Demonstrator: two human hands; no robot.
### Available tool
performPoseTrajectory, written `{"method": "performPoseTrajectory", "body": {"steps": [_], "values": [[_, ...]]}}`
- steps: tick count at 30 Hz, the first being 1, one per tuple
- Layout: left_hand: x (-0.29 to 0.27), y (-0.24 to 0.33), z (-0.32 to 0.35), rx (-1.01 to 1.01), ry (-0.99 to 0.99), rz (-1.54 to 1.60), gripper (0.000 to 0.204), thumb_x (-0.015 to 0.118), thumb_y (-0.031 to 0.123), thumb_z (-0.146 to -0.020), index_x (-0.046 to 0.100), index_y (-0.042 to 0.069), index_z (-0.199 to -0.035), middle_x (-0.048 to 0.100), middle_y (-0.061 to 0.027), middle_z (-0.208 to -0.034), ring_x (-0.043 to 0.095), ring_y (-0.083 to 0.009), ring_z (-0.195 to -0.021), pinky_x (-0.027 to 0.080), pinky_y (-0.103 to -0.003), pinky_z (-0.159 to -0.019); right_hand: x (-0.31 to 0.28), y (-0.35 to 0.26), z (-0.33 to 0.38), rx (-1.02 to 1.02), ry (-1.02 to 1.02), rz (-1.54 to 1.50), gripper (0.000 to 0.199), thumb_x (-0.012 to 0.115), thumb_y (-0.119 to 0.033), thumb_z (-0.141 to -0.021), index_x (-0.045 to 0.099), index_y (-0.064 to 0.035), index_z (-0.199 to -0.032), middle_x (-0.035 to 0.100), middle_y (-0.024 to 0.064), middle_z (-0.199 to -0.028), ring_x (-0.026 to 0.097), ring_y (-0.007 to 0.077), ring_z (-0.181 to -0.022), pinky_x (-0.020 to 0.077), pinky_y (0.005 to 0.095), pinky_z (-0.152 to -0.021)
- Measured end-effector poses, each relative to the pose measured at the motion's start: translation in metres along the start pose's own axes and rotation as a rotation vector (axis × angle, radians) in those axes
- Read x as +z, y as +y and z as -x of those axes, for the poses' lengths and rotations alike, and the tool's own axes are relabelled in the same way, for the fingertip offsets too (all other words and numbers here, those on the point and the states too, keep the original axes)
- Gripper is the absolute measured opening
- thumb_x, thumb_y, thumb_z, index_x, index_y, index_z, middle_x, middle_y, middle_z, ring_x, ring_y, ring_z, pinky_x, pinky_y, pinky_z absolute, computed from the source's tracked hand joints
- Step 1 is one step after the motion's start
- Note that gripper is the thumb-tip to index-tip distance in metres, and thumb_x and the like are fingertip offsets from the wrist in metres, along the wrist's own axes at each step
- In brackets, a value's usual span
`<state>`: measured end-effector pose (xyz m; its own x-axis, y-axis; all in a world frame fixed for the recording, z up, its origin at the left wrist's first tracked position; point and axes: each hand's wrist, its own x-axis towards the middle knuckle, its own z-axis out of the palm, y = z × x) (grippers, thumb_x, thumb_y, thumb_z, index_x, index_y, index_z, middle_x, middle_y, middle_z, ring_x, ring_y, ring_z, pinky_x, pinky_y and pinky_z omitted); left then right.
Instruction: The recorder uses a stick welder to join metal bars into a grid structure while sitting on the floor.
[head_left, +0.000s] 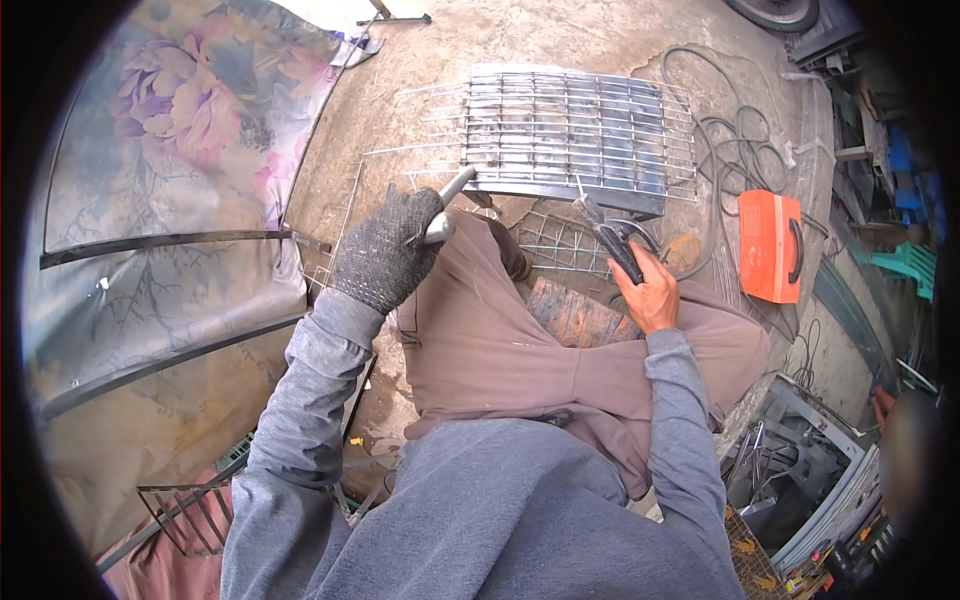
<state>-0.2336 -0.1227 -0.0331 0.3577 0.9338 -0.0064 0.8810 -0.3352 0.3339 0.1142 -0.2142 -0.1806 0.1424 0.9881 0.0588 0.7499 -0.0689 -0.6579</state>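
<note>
Gloved left hand (pixel 385 250) closed around a metal rod (pixel 450 200). Bare right hand (pixel 648 290) grips a welding holder (pixel 612 238) near a wire grid (pixel 575 130) on the floor.

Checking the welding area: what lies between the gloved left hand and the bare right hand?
In the head view, a small wire mesh lies between left hand and right hand.

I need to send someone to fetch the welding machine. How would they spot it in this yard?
Start from the big metal wire grille lying flat on the concrete ahead of the person. Just right of it, past the loops of grey cable, lies the welding machine: a flat boxy case, the only bright orange thing there, with a black handle.
</note>
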Motion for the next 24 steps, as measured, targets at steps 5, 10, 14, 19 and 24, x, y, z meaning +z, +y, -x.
{"method": "performPoseTrajectory", "body": {"steps": [5,10,14,19,24], "values": [[-0.025,0.004,-0.035,-0.016,-0.028,0.007,0.022,0.071,0.03,-0.095,0.06,0.011,-0.098,0.066,-0.017,-0.083,0.067,-0.0402,-0.079,0.053,-0.048,-0.067,-0.002,-0.001,0.0,0.029,-0.035,-0.014,0.049,0.081,-0.031,-0.087,0.069,0.0016,-0.122,0.073,0.0205,-0.114,0.072,0.0355,-0.102,0.056,0.0399,-0.087],[-0.043,-0.004,-0.08,0.013,-0.089,-0.003,0.026,0.068,0.037,-0.095,0.06,0.012,-0.1,0.068,-0.0167,-0.089,0.068,-0.0415,-0.087,0.052,-0.049,-0.073,-0.002,0.0,0.001,0.022,-0.011,-0.016,0.049,0.079,-0.035,-0.088,0.07,-0.0022,-0.123,0.073,0.0198,-0.115,0.072,0.0366,-0.101,0.0568,0.0413,-0.086],[-0.05,-0.016,-0.108,0.003,-0.164,-0.042,0.033,0.066,0.043,-0.094,0.061,0.012,-0.105,0.069,-0.0177,-0.097,0.067,-0.041,-0.095,0.051,-0.049,-0.081,-0.002,-0.002,0.0,0.028,-0.019,-0.014,0.049,0.079,-0.035,-0.088,0.069,-0.0025,-0.124,0.073,0.0196,-0.115,0.072,0.0365,-0.102,0.0568,0.0414,-0.087],[-0.051,-0.02,-0.121,0.036,-0.193,-0.054,0.033,0.066,0.041,-0.093,0.062,0.012,-0.107,0.066,-0.0148,-0.101,0.067,-0.0376,-0.095,0.052,-0.048,-0.081,-0.002,0.0,0.0,0.045,-0.032,-0.017,0.049,0.079,-0.034,-0.088,0.069,-0.0034,-0.125,0.073,0.019,-0.117,0.071,0.0363,-0.104,0.0565,0.0414,-0.088],[-0.039,-0.046,-0.135,0.219,-0.199,-0.168,0.023,0.066,0.033,-0.093,0.061,0.012,-0.102,0.063,-0.0114,-0.097,0.068,-0.0292,-0.089,0.054,-0.042,-0.073,-0.002,0.001,0.001,0.041,-0.041,-0.012,0.049,0.079,-0.034,-0.088,0.069,-0.0037,-0.125,0.073,0.0187,-0.117,0.071,0.0364,-0.105,0.0564,0.0413,-0.089]]}}
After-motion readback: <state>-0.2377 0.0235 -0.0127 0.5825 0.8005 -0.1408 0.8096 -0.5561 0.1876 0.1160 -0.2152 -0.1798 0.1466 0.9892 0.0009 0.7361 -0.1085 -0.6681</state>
